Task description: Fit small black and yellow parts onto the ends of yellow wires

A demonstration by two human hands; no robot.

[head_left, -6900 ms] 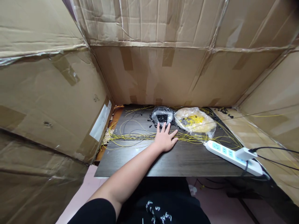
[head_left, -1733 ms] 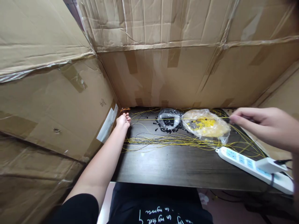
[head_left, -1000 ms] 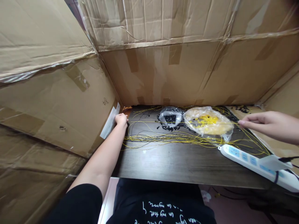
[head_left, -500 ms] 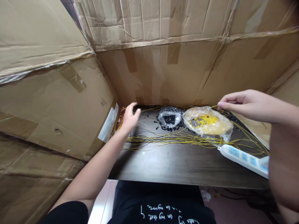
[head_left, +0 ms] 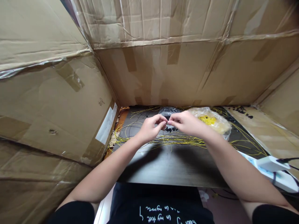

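My left hand (head_left: 151,127) and my right hand (head_left: 184,123) meet fingertip to fingertip above the tabletop. Both are closed in a pinch, and whatever sits between the fingers is too small to make out. Behind and below them lie small black plastic pieces (head_left: 171,129), partly hidden by the hands, at a clear plastic bag (head_left: 170,110). Just beyond my right wrist is another clear bag (head_left: 225,126) with small yellow pieces (head_left: 207,120) in it. A loose bundle of thin yellow wires (head_left: 178,140) runs across the table under both forearms.
Tall cardboard walls (head_left: 149,74) enclose the dark table (head_left: 161,174) at the back and sides. At the right, a white power strip (head_left: 286,183) carries a plugged-in white adapter (head_left: 271,163). More black pieces (head_left: 241,110) lie on cardboard at the back right.
My right hand has come in leftward from the far right, where it pinched a yellow wire. My left hand has moved right and closed, and the fingertips now meet.
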